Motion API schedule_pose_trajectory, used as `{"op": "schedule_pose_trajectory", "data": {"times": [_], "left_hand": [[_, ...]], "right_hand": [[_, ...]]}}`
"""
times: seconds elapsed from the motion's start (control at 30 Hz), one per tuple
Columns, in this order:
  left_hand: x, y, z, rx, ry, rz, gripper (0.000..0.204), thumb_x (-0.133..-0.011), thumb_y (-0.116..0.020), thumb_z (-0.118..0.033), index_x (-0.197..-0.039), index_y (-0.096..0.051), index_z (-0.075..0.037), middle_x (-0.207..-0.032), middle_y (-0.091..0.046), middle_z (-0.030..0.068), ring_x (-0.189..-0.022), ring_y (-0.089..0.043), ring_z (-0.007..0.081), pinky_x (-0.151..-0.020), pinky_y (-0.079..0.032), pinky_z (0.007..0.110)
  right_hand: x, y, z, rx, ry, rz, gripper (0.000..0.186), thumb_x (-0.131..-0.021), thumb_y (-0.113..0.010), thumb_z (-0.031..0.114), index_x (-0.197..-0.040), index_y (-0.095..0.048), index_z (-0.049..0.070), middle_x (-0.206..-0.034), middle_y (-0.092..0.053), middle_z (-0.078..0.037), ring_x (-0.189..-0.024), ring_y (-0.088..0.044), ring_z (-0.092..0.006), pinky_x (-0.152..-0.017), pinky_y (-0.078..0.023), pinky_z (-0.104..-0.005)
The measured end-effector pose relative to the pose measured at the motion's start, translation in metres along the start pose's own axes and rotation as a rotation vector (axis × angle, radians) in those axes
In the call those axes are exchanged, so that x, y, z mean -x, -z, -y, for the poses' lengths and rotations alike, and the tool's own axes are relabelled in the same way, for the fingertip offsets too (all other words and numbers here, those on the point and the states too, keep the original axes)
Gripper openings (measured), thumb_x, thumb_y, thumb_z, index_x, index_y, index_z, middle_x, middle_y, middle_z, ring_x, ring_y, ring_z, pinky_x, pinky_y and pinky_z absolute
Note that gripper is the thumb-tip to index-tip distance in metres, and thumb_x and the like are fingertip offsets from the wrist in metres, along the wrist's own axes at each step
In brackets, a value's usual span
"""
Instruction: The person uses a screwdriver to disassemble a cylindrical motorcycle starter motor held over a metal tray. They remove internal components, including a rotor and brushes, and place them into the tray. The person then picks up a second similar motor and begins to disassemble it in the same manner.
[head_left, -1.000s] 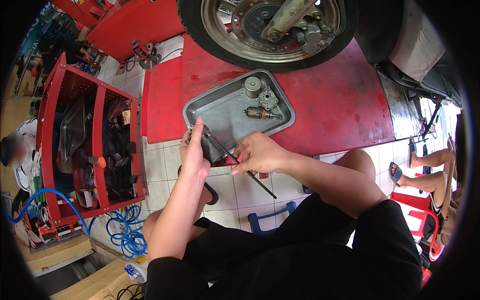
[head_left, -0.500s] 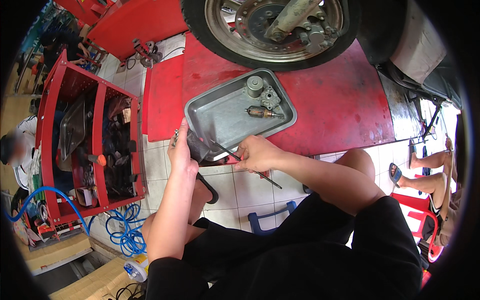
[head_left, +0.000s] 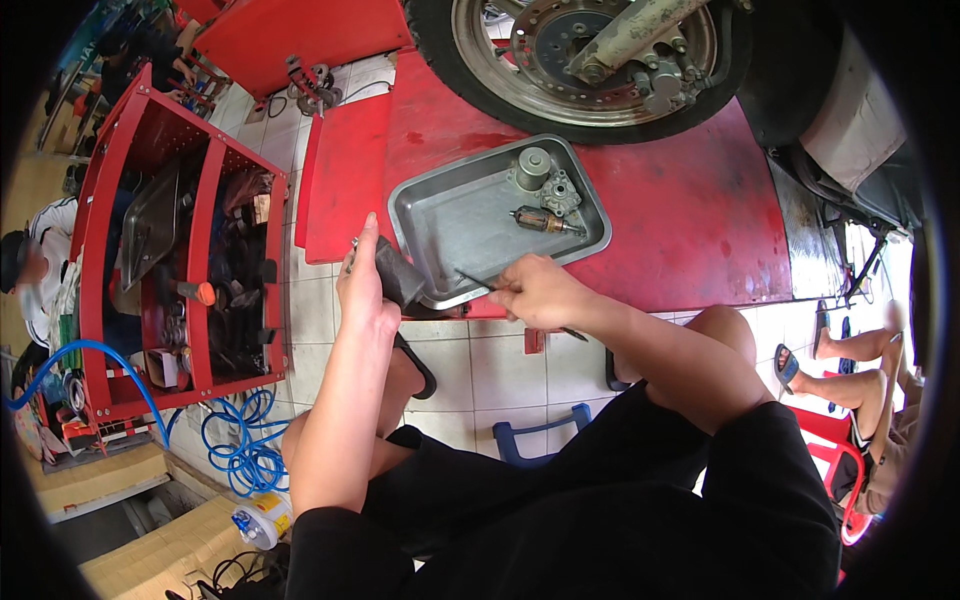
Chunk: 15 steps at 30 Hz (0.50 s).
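My left hand [head_left: 365, 285] grips a dark grey metal housing [head_left: 400, 275] just beside the near left corner of a steel tray [head_left: 410, 215]. My right hand [head_left: 530, 290] is closed on a long thin black rod [head_left: 475, 279], whose upper end reaches over the tray, apart from the housing. Inside the tray, at its right, sit a round metal cylinder [head_left: 533, 168], a cast metal fitting with holes [head_left: 562, 192] and a cylindrical copper-and-steel part [head_left: 540, 219] lying on its side.
The tray rests on a red platform [head_left: 680, 230], beside a motorbike wheel [head_left: 440, 40]. A red tool cart [head_left: 210, 265] and coiled blue hose [head_left: 245, 440] are left, a blue stool [head_left: 530, 438] below. Other people [head_left: 30, 260] sit left and right [head_left: 850, 390].
The rod's upper end has moved away from the housing and over the tray. My left hand has shifted up and left with the housing; my right hand has moved rightward.
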<state>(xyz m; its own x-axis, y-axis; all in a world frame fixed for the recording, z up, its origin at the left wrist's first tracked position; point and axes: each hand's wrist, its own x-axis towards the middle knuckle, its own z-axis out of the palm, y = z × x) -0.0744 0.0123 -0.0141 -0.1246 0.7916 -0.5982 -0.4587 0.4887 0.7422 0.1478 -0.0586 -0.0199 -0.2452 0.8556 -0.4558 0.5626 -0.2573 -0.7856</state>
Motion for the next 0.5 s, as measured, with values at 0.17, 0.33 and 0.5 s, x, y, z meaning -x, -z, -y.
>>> {"op": "schedule_pose_trajectory", "data": {"times": [0.17,0.33,0.5], "left_hand": [[-0.001,0.001,-0.001,0.005,0.011,-0.005,0.032,-0.088,-0.079,-0.036,-0.094,-0.059,-0.011,-0.076,-0.061,0.0038,-0.065,-0.061,0.0193,-0.063,-0.054,0.036],[0.0,-0.003,0.001,0.004,0.004,-0.01,0.031,-0.088,-0.078,-0.037,-0.091,-0.06,-0.012,-0.074,-0.061,0.0036,-0.064,-0.061,0.0188,-0.063,-0.054,0.035],[-0.002,0.0,0.002,0.006,0.022,0.019,0.03,-0.089,-0.078,-0.036,-0.088,-0.06,-0.013,-0.072,-0.061,0.0035,-0.063,-0.061,0.0187,-0.062,-0.053,0.035]], "right_hand": [[-0.003,0.012,0.012,0.262,-0.014,0.045,0.032,-0.088,-0.059,0.011,-0.115,-0.068,-0.003,-0.095,-0.072,-0.022,-0.085,-0.068,-0.0414,-0.082,-0.054,-0.0443],[0.005,0.014,0.009,0.534,0.111,-0.074,0.029,-0.084,-0.061,0.009,-0.111,-0.071,0.002,-0.098,-0.071,-0.023,-0.091,-0.07,-0.0397,-0.081,-0.056,-0.0466],[0.007,0.02,0.021,0.846,0.078,-0.107,0.016,-0.081,-0.066,0.008,-0.095,-0.073,0.005,-0.1,-0.072,-0.016,-0.093,-0.072,-0.0331,-0.075,-0.058,-0.0436]]}}
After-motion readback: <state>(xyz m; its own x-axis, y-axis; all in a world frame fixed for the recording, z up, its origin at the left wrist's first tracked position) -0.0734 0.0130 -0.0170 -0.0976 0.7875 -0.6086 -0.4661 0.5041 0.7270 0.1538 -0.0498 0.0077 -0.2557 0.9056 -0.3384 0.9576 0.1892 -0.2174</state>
